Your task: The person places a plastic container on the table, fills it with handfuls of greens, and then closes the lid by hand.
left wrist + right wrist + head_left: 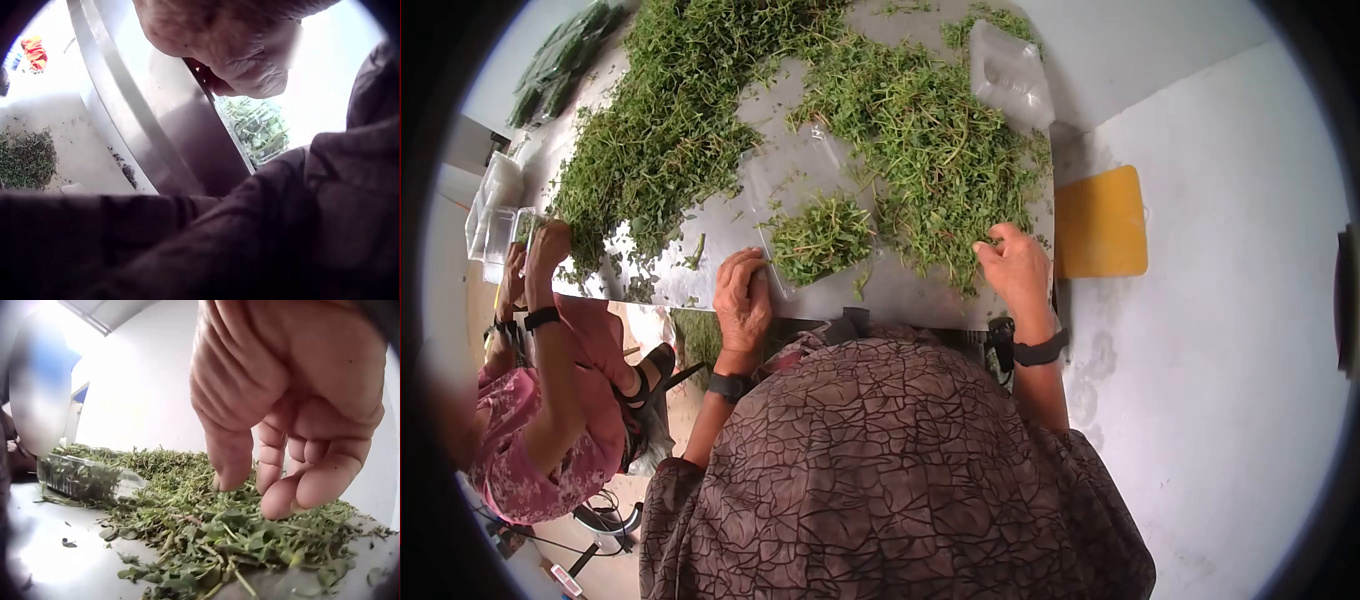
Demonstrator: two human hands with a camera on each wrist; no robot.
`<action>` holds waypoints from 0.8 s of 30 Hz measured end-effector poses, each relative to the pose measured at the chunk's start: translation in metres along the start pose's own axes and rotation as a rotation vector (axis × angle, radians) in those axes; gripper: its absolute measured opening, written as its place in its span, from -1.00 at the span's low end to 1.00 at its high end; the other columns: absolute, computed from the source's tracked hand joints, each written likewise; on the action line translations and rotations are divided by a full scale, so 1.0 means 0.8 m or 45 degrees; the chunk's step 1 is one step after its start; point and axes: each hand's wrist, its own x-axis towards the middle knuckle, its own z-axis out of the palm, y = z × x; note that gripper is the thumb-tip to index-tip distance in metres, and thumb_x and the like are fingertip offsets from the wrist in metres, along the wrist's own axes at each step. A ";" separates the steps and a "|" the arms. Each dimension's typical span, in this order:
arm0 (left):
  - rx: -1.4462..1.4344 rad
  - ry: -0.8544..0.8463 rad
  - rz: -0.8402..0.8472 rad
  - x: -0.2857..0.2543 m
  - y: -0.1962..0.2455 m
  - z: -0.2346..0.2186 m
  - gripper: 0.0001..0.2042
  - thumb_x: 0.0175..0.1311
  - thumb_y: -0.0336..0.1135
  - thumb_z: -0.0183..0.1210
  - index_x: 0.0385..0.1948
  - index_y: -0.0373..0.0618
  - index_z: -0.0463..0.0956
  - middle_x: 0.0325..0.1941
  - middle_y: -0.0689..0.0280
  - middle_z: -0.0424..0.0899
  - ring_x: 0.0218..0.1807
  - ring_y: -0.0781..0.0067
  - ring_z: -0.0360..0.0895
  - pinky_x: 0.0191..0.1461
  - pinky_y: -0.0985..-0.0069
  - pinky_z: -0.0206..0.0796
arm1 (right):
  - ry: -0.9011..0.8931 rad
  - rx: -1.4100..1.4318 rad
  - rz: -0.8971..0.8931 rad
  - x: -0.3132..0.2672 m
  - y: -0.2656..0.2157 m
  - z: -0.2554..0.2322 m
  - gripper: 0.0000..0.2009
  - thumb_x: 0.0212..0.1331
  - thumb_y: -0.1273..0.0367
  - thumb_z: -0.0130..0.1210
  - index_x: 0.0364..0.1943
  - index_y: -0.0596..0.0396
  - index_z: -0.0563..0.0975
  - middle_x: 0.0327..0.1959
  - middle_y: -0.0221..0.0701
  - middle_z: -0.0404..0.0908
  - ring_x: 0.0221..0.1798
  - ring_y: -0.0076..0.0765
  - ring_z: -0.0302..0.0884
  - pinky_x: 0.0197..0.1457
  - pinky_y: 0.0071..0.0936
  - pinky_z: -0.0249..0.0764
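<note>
A clear plastic clamshell box lies on the metal table with its lid folded back and a heap of leafy green sprigs in its base. My left hand grips the box at its left edge, fingers bent. In the left wrist view the left hand is above the table edge, its fingertips partly hidden. Over the loose pile of greens hovers my right hand. The right wrist view has that right hand with fingers loosely bent, thumb apart, and nothing between them.
More greens cover the table's left side. Empty clear boxes stand at the back right, and filled packs at the far left. A person in pink works at left. A yellow board is by the wall.
</note>
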 end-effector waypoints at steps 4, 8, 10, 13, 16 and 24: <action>-0.013 -0.056 0.034 0.006 -0.006 -0.007 -0.87 0.03 -0.63 0.06 -0.38 -0.22 0.49 -0.18 0.16 0.62 -0.03 0.09 0.53 0.08 0.31 0.34 | -0.023 -0.337 -0.227 0.001 0.010 0.024 -0.91 -0.08 0.41 0.15 -0.54 0.13 0.51 -0.60 -0.13 0.52 -0.47 0.03 0.52 -0.38 -0.20 0.42; -0.017 -0.065 0.070 0.006 -0.010 -0.006 -0.86 0.02 -0.63 0.06 -0.39 -0.22 0.50 -0.20 0.16 0.63 -0.05 0.10 0.53 0.07 0.31 0.34 | 0.013 -0.210 -0.090 0.001 -0.002 -0.001 -0.93 -0.10 0.42 0.12 -0.56 0.11 0.50 -0.61 -0.16 0.51 -0.44 0.03 0.51 -0.38 -0.19 0.41; -0.024 -0.062 0.077 0.006 -0.010 -0.006 -0.86 0.01 -0.63 0.06 -0.39 -0.22 0.50 -0.20 0.16 0.63 -0.05 0.11 0.53 0.07 0.31 0.33 | 0.065 -0.101 -0.081 0.001 -0.008 -0.016 -0.93 -0.10 0.42 0.11 -0.56 0.10 0.50 -0.62 -0.16 0.50 -0.45 0.03 0.51 -0.39 -0.19 0.41; -0.053 -0.070 0.067 0.006 -0.009 -0.007 -0.86 0.02 -0.63 0.06 -0.39 -0.23 0.50 -0.20 0.16 0.63 -0.05 0.10 0.53 0.07 0.31 0.33 | 0.043 -0.120 -0.132 -0.001 -0.015 -0.022 -0.92 -0.09 0.40 0.11 -0.56 0.10 0.49 -0.60 -0.17 0.51 -0.45 0.02 0.51 -0.37 -0.20 0.42; -0.050 -0.057 0.056 0.006 -0.007 -0.005 -0.86 0.01 -0.63 0.06 -0.39 -0.23 0.50 -0.20 0.15 0.62 -0.05 0.10 0.53 0.07 0.31 0.33 | -0.103 -0.214 -0.207 -0.013 -0.017 -0.005 -0.89 -0.08 0.38 0.13 -0.55 0.11 0.50 -0.57 -0.19 0.55 -0.45 0.01 0.53 -0.35 -0.20 0.43; 0.023 -0.070 0.075 0.004 -0.008 -0.005 -0.84 -0.03 -0.66 0.05 -0.38 -0.27 0.50 -0.17 0.14 0.62 -0.03 0.08 0.52 0.09 0.31 0.33 | -0.068 -0.350 -0.449 -0.026 -0.009 0.034 -0.86 -0.18 0.41 0.12 -0.64 0.18 0.43 -0.62 -0.08 0.49 -0.50 0.11 0.49 -0.43 -0.12 0.40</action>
